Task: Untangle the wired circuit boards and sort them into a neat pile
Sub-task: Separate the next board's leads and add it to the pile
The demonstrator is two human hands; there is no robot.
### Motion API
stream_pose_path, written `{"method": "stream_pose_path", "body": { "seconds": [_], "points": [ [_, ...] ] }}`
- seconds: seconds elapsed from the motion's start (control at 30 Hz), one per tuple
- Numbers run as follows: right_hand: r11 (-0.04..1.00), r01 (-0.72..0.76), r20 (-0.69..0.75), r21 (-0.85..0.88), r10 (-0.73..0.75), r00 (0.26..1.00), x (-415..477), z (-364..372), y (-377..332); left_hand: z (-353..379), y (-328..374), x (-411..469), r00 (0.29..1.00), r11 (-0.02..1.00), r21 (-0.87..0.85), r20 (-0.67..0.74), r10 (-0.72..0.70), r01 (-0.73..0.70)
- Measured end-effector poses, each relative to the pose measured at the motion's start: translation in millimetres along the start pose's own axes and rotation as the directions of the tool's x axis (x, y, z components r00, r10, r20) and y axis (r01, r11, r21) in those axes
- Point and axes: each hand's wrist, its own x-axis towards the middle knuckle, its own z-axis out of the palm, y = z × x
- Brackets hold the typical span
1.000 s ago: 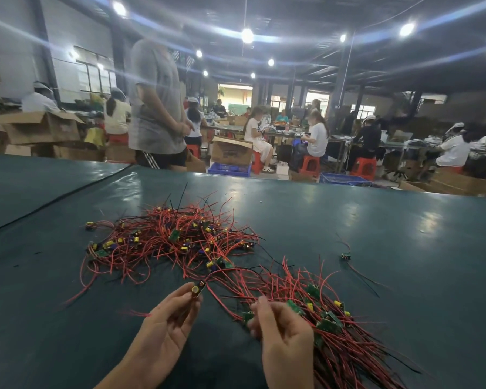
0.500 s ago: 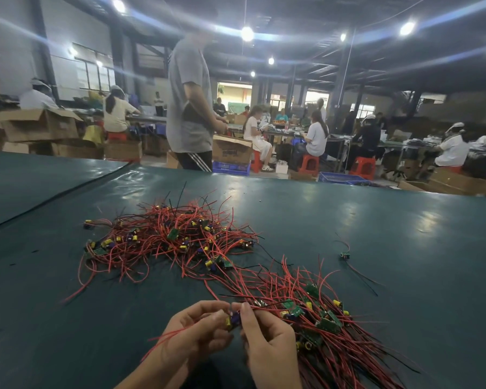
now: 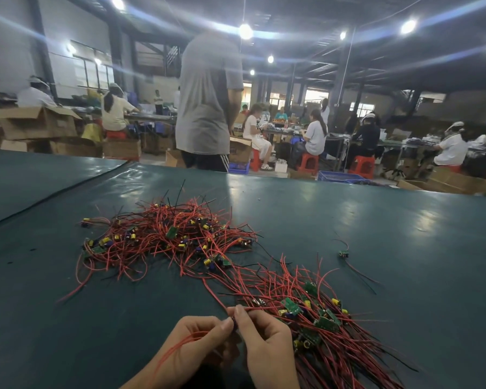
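Hands that were apart a second ago are now meeting, left hand [image 3: 197,343] and right hand [image 3: 267,349] both pinching one board [image 3: 234,322] just beside the pile [image 3: 320,318] at their 2 o'clock, while much seemingly is remaining in the tangle [image 3: 166,240] at 11 o'clock; no writing is showing legibly.

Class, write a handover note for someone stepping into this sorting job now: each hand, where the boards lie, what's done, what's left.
Left hand and right hand together pinch one wired board; its red wire trails through the left hand.
Tangled heap lies farther out on the green table; aligned pile beside the right hand; one stray board apart, to the right.
Done: many boards aligned. Left: add this one, then the heap and the stray.
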Motion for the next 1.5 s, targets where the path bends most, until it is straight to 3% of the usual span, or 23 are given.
{"method": "stream_pose_path", "body": {
  "seconds": [0.1,0.2,0.3,0.4,0.6,0.73,0.8,1.03,1.3,1.43,1.5],
  "points": [
    [0.997,-0.070,-0.019,0.034,0.070,0.997,4.7,-1.6,4.1,0.2,2.5,1.9,0.998,0.993,0.103,-0.034,0.060,-0.057],
    [0.973,-0.150,-0.112,0.176,0.172,0.979,11.4,-10.0,4.2,1.1,4.3,2.1,0.993,0.983,0.158,-0.062,0.100,-0.089],
    [0.938,-0.151,-0.172,0.312,0.212,0.962,18.6,-25.0,1.1,-0.6,4.9,1.5,0.991,0.983,0.139,-0.048,0.126,-0.118],
    [0.933,-0.112,-0.190,0.342,0.185,0.964,22.4,-30.2,0.6,-2.2,4.9,2.4,0.988,0.987,0.076,-0.053,0.146,-0.142],
    [0.966,-0.051,-0.252,0.252,0.117,0.961,20.3,-24.1,5.8,-2.0,0.6,3.2,0.986,0.984,0.102,-0.070,0.153,-0.145],
    [0.999,-0.006,-0.023,0.048,0.007,1.000,5.7,-1.3,8.6,-0.8,-2.7,3.0,0.985,0.983,0.106,-0.068,0.160,-0.152],
    [1.000,0.002,0.019,0.019,-0.002,1.000,1.7,7.4,12.7,-0.9,-3.0,2.3,0.984,0.982,0.110,-0.073,0.160,-0.151],
    [0.999,-0.028,-0.059,-0.024,0.026,0.998,10.5,-2.3,16.2,0.1,1.8,2.9,0.984,0.965,0.219,-0.064,0.165,-0.147],
    [0.985,-0.041,-0.266,0.168,0.085,0.960,28.2,-34.5,10.8,-3.7,4.9,2.3,0.986,0.974,0.160,-0.026,0.167,-0.161],
    [0.976,0.015,-0.298,0.216,0.051,0.953,30.3,-37.3,10.6,-6.7,2.4,2.7,0.973,0.969,0.155,-0.098,0.207,-0.191],
    [0.974,0.051,-0.319,0.222,0.023,0.948,30.2,-37.0,9.9,-6.8,0.8,3.7,0.955,0.967,0.172,-0.201,0.219,-0.186]
  ]
}}
